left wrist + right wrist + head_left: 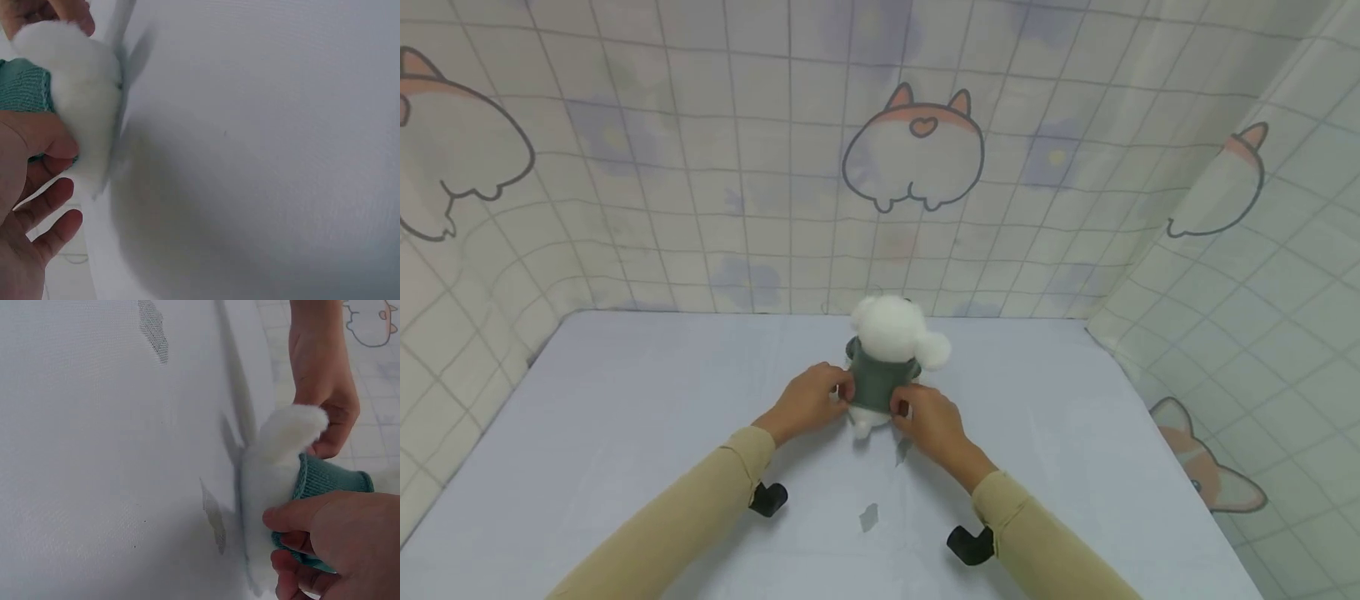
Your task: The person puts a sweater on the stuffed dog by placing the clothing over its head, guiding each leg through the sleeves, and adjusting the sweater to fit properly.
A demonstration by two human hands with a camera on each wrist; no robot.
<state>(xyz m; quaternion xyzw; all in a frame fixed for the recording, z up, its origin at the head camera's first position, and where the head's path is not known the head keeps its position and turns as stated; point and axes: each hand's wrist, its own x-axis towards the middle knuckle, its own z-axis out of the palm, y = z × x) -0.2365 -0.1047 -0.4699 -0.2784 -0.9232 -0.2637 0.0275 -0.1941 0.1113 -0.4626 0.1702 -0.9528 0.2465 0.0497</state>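
Note:
A white fluffy plush toy [891, 327] sits upright near the back of the table, its back toward the head camera and a stubby tail at its base. It wears a green knitted sweater [876, 380]. At the sweater's left edge, my left hand [811, 402] pinches the lower hem between thumb and finger. On the opposite side my right hand [932, 423] pinches the hem too, seen closely in the right wrist view, where the knitted sweater [334, 480] ends above the white fur. The toy's front is hidden in the head view.
The toy stands on a white-covered table [662, 400]. Grey patches [868, 517] mark the cover in front of it. Behind and beside the table hangs a checked curtain [760, 208] with cartoon dogs. Black wrist mounts [972, 546] stick out under the sleeves.

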